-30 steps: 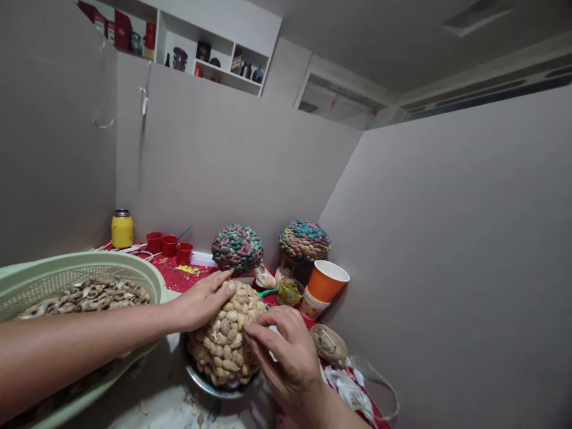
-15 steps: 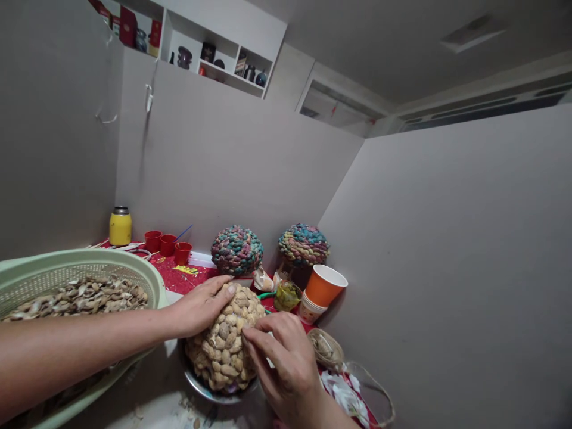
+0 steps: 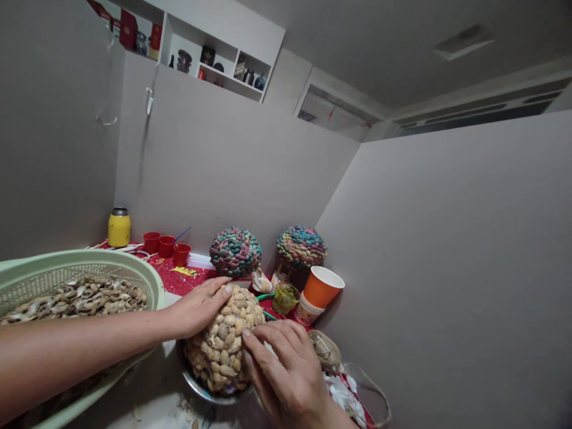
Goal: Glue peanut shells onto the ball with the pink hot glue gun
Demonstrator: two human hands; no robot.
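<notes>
A dome (image 3: pixel 226 339) covered in tan nut shells, which look like peanut shells, rests in a shiny metal bowl (image 3: pixel 201 390). My left hand (image 3: pixel 203 307) lies flat along the dome's upper left side, fingers stretched out. At its right side is my right hand (image 3: pixel 286 363), with bent fingers drawn together and the fingertips touching the shells. Whatever those fingers may pinch is hidden. Under my left forearm stands a pale green colander (image 3: pixel 154 280) with many loose shells (image 3: pixel 102 296) in it.
Two multicoloured shell-covered domes (image 3: pixel 236 251) stand at the back. Near them are an orange paper cup (image 3: pixel 319 292), a clear cup with yellow-green stuff (image 3: pixel 285 299) and a coil of twine (image 3: pixel 324 351). Red cups (image 3: pixel 166 246) and a yellow bottle (image 3: pixel 119 229) stand back left. Grey partitions (image 3: pixel 241 161) surround the table.
My right hand's middle and other fingers have lifted and spread slightly, while its fingertips stay at the same place on the dome. My left hand stays put. The view has shifted slightly.
</notes>
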